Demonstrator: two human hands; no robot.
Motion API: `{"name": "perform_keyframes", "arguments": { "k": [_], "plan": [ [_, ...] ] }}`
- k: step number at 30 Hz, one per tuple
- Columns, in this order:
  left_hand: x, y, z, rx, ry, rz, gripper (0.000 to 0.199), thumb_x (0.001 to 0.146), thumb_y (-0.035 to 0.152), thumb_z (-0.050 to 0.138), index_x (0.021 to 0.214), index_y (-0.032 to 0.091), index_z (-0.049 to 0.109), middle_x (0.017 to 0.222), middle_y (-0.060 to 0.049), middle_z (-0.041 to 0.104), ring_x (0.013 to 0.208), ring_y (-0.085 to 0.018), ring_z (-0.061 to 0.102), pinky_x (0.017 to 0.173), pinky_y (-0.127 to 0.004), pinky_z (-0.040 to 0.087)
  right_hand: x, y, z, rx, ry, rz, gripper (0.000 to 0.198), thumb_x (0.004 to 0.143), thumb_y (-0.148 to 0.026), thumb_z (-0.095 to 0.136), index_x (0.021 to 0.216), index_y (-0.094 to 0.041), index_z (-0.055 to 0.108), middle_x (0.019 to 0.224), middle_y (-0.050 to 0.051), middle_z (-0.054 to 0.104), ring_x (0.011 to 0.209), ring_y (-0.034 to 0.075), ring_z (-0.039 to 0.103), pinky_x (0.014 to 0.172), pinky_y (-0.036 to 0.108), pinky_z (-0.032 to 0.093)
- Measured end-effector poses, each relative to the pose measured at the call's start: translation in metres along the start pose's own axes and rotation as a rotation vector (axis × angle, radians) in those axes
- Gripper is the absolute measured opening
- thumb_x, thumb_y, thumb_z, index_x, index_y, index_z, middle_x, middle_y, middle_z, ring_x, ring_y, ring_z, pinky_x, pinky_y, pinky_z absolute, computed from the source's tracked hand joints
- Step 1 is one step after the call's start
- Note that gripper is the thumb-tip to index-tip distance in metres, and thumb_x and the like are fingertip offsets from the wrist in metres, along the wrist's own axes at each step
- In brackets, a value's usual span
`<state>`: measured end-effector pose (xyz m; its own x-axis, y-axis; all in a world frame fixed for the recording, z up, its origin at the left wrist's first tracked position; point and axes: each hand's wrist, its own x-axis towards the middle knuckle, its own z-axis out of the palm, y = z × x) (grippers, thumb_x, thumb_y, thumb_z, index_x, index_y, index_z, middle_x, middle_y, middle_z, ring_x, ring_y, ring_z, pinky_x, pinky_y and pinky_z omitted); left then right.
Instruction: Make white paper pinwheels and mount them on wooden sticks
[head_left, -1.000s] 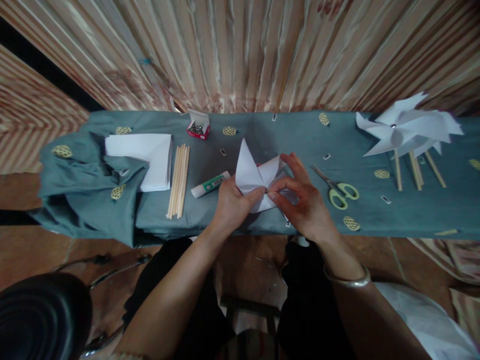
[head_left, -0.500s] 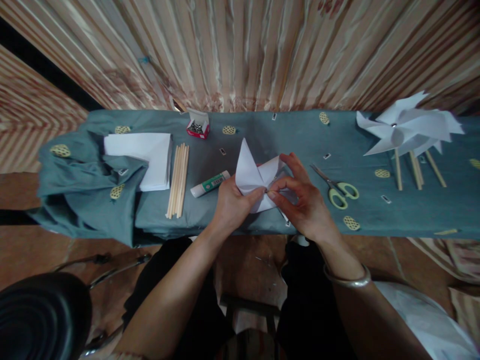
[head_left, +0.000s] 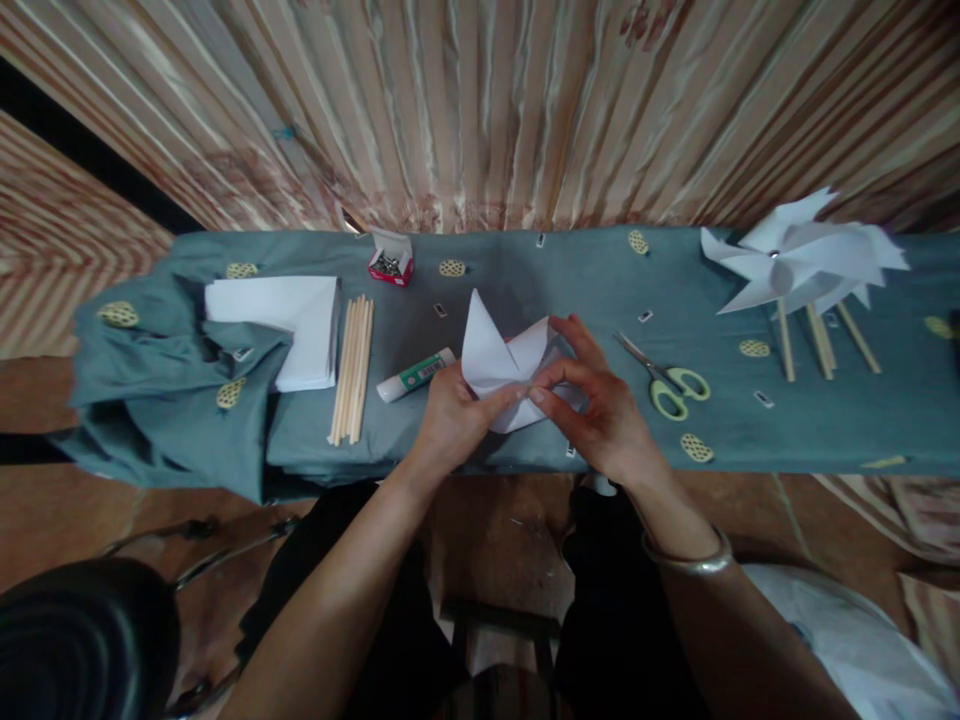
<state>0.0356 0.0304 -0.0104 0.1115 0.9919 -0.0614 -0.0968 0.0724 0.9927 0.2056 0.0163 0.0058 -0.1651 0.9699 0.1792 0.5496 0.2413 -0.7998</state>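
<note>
Scissors (head_left: 655, 371), sticks (head_left: 352, 370) on greenish-blue cloth (head_left: 585, 280)

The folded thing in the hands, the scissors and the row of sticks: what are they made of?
Folded sheet: matt white paper, it seems; thin, with sharp edges.
Scissors: grey blades, probably metal; smooth green handles, likely plastic.
Sticks: likely plain wood, judging by their pale tan colour.

Right fingers (head_left: 564, 373) bent, close beside left thumb (head_left: 504, 401)

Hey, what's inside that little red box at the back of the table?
The red box is open, showing a heap of small, shiny metal pieces, too tiny to identify. They hide the bottom, so anything beneath them can't be seen.
</note>
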Motion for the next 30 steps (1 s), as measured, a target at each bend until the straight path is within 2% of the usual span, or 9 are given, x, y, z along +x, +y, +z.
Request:
{"name": "perform_keyframes", "arguments": {
  "k": [4,8,12,14,16,18,21,25,30],
  "plan": [
    [0.000,0.000,0.000,0.003,-0.004,-0.009,0.032,0.066,0.032,0.079,0.092,0.014,0.074,0.093,-0.007,0.077,0.085,-0.023,0.071,0.078,-0.033,0.056,0.000,-0.001,0.002,0.019,0.030,-0.004,0.018,0.085,-0.040,0.062,0.081,-0.023,0.065,0.152,0.006,0.042,0.147,0.029,0.023,0.116,0.054,0.022],
    [-0.001,0.002,0.000,-0.043,-0.011,-0.017,0.031,0.067,0.032,0.079,0.093,0.014,0.074,0.095,-0.007,0.077,0.086,-0.023,0.071,0.079,-0.032,0.056,-0.003,-0.006,0.004,0.004,0.105,-0.007,0.019,0.083,-0.041,0.065,0.091,-0.023,0.066,0.150,0.007,0.044,0.144,0.030,0.031,0.116,0.049,0.029],
    [-0.001,0.004,-0.001,-0.079,0.018,-0.042,0.032,0.067,0.029,0.079,0.095,0.016,0.074,0.098,-0.007,0.076,0.089,-0.021,0.071,0.082,-0.031,0.055,-0.003,-0.004,-0.002,0.023,0.239,0.025,0.055,0.080,-0.046,0.068,0.129,-0.025,0.054,0.150,0.011,0.043,0.139,0.029,0.039,0.113,0.049,0.034],
    [-0.001,0.006,-0.001,-0.099,0.036,-0.066,0.032,0.065,0.029,0.080,0.094,0.016,0.075,0.098,-0.006,0.076,0.089,-0.021,0.071,0.081,-0.031,0.055,-0.002,0.002,-0.006,0.152,0.309,0.092,0.062,0.079,-0.048,0.069,0.133,-0.025,0.051,0.145,0.012,0.049,0.134,0.029,0.046,0.108,0.049,0.040],
    [-0.001,0.006,0.000,-0.122,0.047,-0.092,0.032,0.064,0.028,0.080,0.093,0.016,0.074,0.097,-0.007,0.076,0.088,-0.020,0.071,0.081,-0.031,0.055,0.000,0.008,-0.009,0.347,0.269,0.224,0.057,0.075,-0.050,0.071,0.125,-0.024,0.060,0.131,0.011,0.062,0.120,0.027,0.059,0.099,0.045,0.048],
    [-0.001,0.007,0.002,-0.135,0.051,-0.111,0.032,0.063,0.028,0.080,0.092,0.015,0.074,0.096,-0.007,0.076,0.087,-0.021,0.070,0.080,-0.031,0.055,0.001,0.010,-0.010,0.541,0.125,0.392,0.049,0.071,-0.054,0.074,0.108,-0.022,0.070,0.109,0.009,0.073,0.095,0.025,0.069,0.083,0.038,0.055],
    [-0.002,0.006,0.006,-0.125,0.039,-0.132,0.034,0.061,0.029,0.081,0.089,0.013,0.074,0.093,-0.009,0.076,0.083,-0.022,0.070,0.077,-0.033,0.056,0.001,0.005,-0.009,0.747,-0.036,0.577,0.042,0.064,-0.054,0.079,0.089,-0.020,0.075,0.083,0.005,0.076,0.063,0.018,0.065,0.056,0.030,0.053],
    [-0.003,0.004,0.008,-0.121,0.026,-0.139,0.035,0.059,0.030,0.082,0.087,0.011,0.074,0.090,-0.009,0.076,0.077,-0.020,0.069,0.074,-0.032,0.056,0.000,-0.002,-0.006,0.840,-0.017,0.612,0.034,0.056,-0.041,0.086,0.080,-0.020,0.075,0.073,0.001,0.074,0.058,0.014,0.061,0.056,0.028,0.050],
    [-0.004,0.001,0.007,-0.085,0.036,-0.150,0.033,0.058,0.032,0.082,0.082,0.011,0.074,0.083,-0.008,0.076,0.071,-0.019,0.067,0.067,-0.030,0.055,-0.001,0.002,0.000,0.770,-0.027,0.568,0.030,0.058,-0.037,0.085,0.080,-0.020,0.074,0.071,0.000,0.072,0.060,0.015,0.061,0.059,0.029,0.048]
  ]
}}
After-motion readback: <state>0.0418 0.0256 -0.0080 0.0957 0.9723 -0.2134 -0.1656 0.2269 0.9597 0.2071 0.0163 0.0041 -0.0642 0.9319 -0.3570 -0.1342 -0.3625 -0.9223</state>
